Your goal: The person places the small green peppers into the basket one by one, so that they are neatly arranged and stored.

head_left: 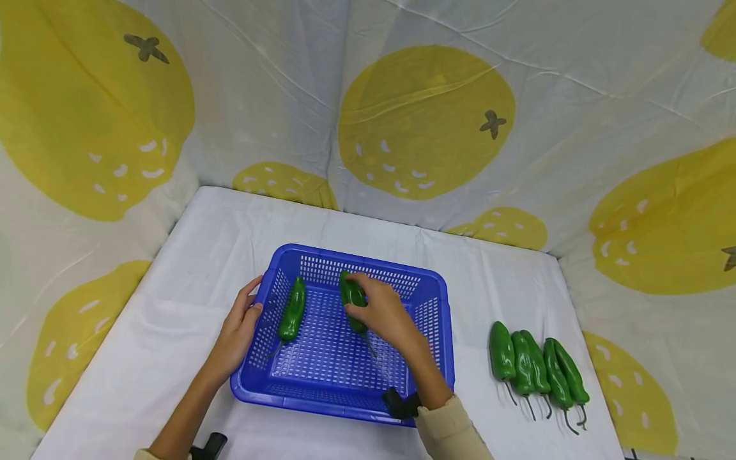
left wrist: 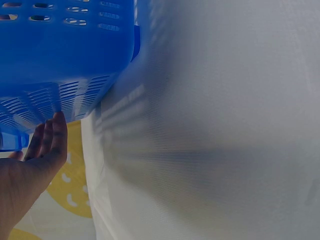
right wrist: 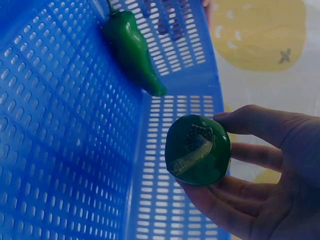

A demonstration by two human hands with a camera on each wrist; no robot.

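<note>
The blue basket (head_left: 322,407) has the left hand (head_left: 234,331) touching its outer wall at nine o'clock, fingers fairly straight. Inside, toward twelve, the right hand's (head_left: 388,313) thumb and fingers pinch a green pepper (head_left: 352,294); a second pepper (head_left: 293,311) lies at ten.

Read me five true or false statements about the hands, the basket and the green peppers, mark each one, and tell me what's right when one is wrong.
1. The right hand holds a green pepper. True.
2. The left hand holds a pepper. False: it touches the outer side of the blue basket.
3. Another pepper lies inside the basket. True.
4. The five peppers on the white cloth lie left of the basket. False: they lie to its right.
5. The basket has rows of holes. True.
</note>
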